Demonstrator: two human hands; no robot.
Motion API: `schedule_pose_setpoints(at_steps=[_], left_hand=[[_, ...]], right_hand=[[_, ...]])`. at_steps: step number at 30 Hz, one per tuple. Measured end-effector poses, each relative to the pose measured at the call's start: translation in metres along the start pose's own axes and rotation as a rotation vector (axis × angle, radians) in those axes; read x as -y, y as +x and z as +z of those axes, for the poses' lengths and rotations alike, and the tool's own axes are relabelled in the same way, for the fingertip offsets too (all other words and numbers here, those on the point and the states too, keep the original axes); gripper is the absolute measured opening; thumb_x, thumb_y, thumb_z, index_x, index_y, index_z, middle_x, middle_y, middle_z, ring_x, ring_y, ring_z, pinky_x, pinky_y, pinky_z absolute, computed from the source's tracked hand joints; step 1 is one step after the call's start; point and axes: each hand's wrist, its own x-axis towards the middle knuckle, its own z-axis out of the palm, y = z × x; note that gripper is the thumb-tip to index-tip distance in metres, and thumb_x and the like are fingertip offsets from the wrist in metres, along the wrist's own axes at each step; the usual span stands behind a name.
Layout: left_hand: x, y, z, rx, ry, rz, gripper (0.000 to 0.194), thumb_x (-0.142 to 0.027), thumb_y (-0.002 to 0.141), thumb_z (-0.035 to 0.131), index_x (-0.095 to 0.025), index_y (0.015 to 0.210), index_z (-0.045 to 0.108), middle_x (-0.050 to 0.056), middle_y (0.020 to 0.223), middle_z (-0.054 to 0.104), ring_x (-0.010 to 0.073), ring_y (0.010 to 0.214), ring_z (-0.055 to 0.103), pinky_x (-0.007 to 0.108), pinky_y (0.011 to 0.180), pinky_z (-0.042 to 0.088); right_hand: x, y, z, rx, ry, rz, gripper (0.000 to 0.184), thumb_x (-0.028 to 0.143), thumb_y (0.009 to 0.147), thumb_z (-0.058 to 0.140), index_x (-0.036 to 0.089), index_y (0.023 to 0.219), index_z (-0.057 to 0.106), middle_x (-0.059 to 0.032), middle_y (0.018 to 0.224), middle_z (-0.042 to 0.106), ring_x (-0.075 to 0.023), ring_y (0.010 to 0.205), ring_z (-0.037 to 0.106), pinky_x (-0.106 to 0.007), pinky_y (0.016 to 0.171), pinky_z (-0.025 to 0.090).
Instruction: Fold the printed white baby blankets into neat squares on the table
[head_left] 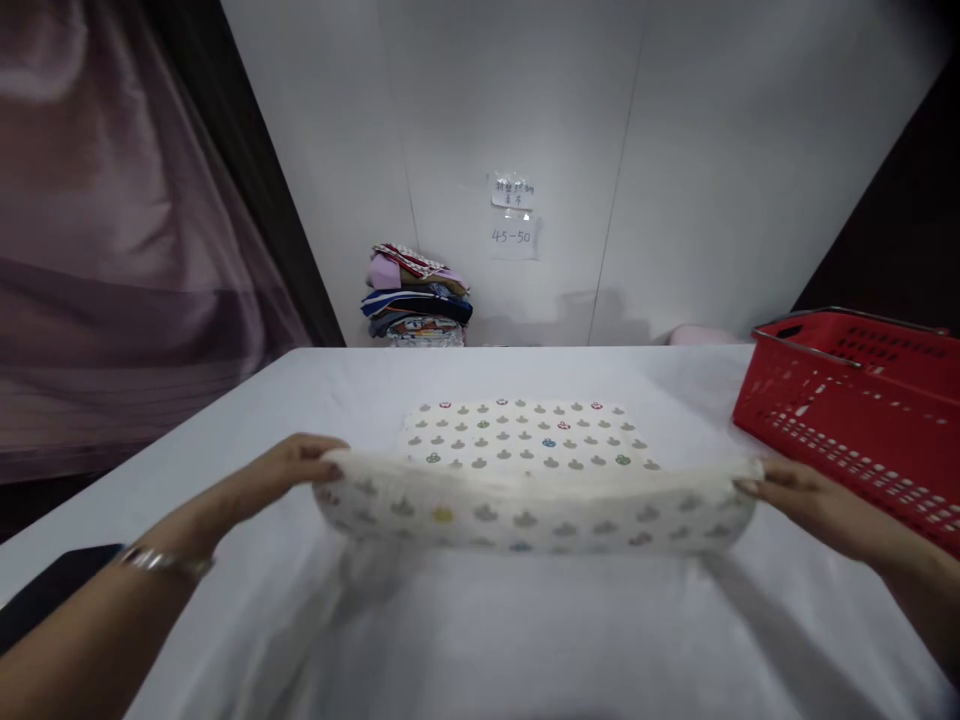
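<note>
A cream cloth (525, 435) printed with small grey and coloured motifs lies partly flat on the white table. Its near part is lifted and hangs in a slightly blurred fold. My left hand (300, 462) pinches the left corner of that raised edge between thumb and fingers. At the opposite corner my right hand (795, 490) grips the same edge. The edge is stretched between both hands, sagging a little in the middle. The cloth's underside behind the fold is hidden.
A red plastic basket (847, 420) stands on the right of the white-covered table (480, 640). Folded fabrics (418, 295) are piled by the back wall. Paper notes (514, 238) hang on the wall. A dark object (56, 590) lies at left, beneath a pink curtain's (127, 260) side.
</note>
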Motion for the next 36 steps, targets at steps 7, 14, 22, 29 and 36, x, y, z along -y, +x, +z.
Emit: schedule_pose_setpoints(at_steps=[7,14,22,29,36], left_hand=[[-0.013,0.135,0.021,-0.097,-0.114,-0.016,0.032,-0.044,0.067,0.056,-0.016,0.08,0.065,0.004,0.079,0.067,0.0195,0.08,0.06,0.027,0.071,0.048],[0.01,0.194,0.054,-0.157,0.013,-0.119,0.028,-0.043,0.072,0.053,-0.018,0.079,0.066,0.004,0.078,0.068,0.0202,0.082,0.061,0.027,0.075,0.047],[0.03,0.224,0.053,-0.202,0.233,-0.261,0.02,-0.033,0.07,0.052,-0.017,0.057,0.055,0.007,0.072,0.066,0.0223,0.078,0.062,0.028,0.068,0.045],[0.03,0.226,0.062,-0.19,0.406,-0.295,0.022,-0.029,0.072,0.044,-0.015,0.067,0.06,0.011,0.078,0.068,0.0213,0.074,0.062,0.027,0.063,0.043],[0.023,0.212,0.074,-0.315,0.608,-0.363,0.03,-0.032,0.076,0.043,-0.016,0.093,0.061,0.015,0.103,0.064,0.03,0.096,0.06,0.036,0.073,0.045]], right_hand=[[0.005,0.156,0.04,0.056,0.335,0.125,0.023,0.028,0.078,0.063,0.011,0.094,0.063,-0.0092,0.082,0.07,-0.0177,0.071,0.064,-0.028,0.067,0.051],[-0.032,0.218,0.077,-0.091,0.24,0.308,0.019,0.031,0.077,0.062,0.013,0.083,0.059,-0.0042,0.06,0.063,-0.0174,0.056,0.06,-0.029,0.053,0.048],[-0.048,0.243,0.085,-0.285,-0.324,0.128,0.021,0.033,0.083,0.047,0.016,0.072,0.054,-0.0053,0.067,0.06,-0.0174,0.066,0.056,-0.027,0.058,0.043],[-0.045,0.253,0.091,-0.284,-0.609,0.101,0.02,0.031,0.085,0.045,0.016,0.078,0.055,-0.0122,0.086,0.063,-0.0231,0.088,0.057,-0.03,0.072,0.038],[-0.038,0.243,0.101,-0.199,-0.968,0.122,0.04,0.035,0.091,0.031,0.013,0.121,0.046,-0.018,0.104,0.063,-0.0292,0.093,0.06,-0.038,0.075,0.043]])
